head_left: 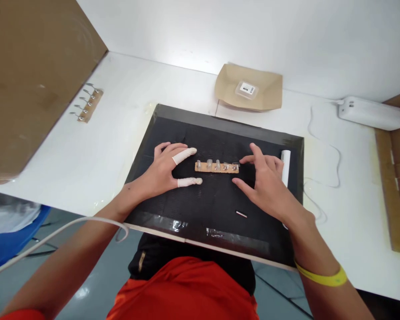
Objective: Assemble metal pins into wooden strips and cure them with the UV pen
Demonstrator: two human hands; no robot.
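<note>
On the black mat lies a narrow tan strip carrying a row of several small clear and metallic pieces. My left hand is just left of the strip, thumb and index finger in white finger covers, spread apart with nothing between them. At the strip's right end is my right hand, its thumb and fingers apart; the index fingertip is very near the last piece, and I cannot tell whether it touches. Nearer to me, a short thin metallic rod rests on the mat.
Beyond the mat, a brown paper tray holds a small labelled clear box. A similar strip with metal pieces lies far left by a cardboard panel. A white roll sits at right, a white power strip further off.
</note>
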